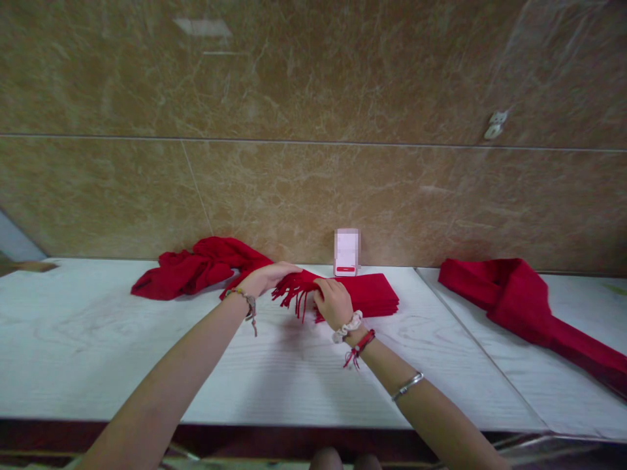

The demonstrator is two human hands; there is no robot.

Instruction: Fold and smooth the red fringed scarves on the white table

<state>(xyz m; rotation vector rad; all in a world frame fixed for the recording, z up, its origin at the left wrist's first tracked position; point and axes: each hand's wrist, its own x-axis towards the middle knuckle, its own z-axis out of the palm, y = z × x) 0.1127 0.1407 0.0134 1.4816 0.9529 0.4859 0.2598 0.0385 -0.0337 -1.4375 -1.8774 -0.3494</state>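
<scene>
A red fringed scarf [298,284] stretches between my two hands, its tassels hanging toward the front. My left hand [272,277] holds the scarf at its back edge, with the fingertips partly hidden by the cloth. Closed on the fringed end is my right hand [336,304], with the thumb side toward the tassels. Just right of it, and partly behind it, lies a neatly folded red stack of cloth [376,292] in several layers. To the left of my left hand, a crumpled red cloth [189,271] lies bunched against the wall; whether it joins the scarf is unclear.
A phone [346,251] with a lit screen leans on the tiled wall [294,189] behind the stack. Another red scarf [519,294] lies loosely looped on the right of the white table [147,365]. A small white figure [496,124] is fixed to the wall.
</scene>
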